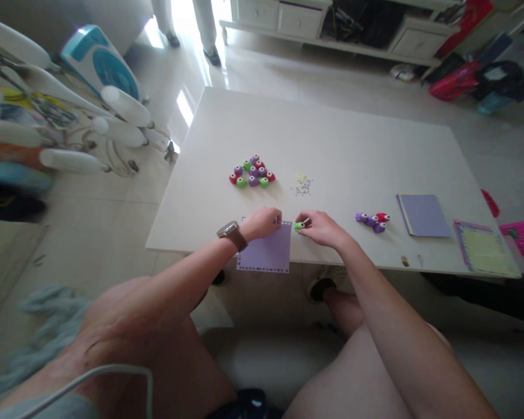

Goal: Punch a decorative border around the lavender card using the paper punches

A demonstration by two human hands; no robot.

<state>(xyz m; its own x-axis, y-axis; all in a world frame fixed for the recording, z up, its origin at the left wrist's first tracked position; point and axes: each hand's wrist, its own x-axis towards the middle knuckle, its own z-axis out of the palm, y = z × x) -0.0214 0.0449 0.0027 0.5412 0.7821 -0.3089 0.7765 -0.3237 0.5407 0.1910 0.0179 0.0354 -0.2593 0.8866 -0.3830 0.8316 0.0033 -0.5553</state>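
A purple sheet of paper (266, 251) with small cut-outs along its edges hangs partly over the table's front edge. My left hand (264, 222), with a brown-strapped watch at the wrist, is closed on the sheet's upper edge. At the sheet's upper right corner, my right hand (321, 227) grips a small green paper punch (299, 226). Whether the punch touches the paper I cannot tell. Beyond my hands lies a little heap of yellow and purple paper bits (303, 184). Several red, green and purple punches (253, 171) stand grouped at the left.
More purple and red punches (373, 221) sit right of my right hand. Farther right are a stack of purple paper (424, 215) and a yellow sheet in a pack (482, 245). Two small items lie near the front edge of the white table (353, 145). A person's legs (205, 26) show behind.
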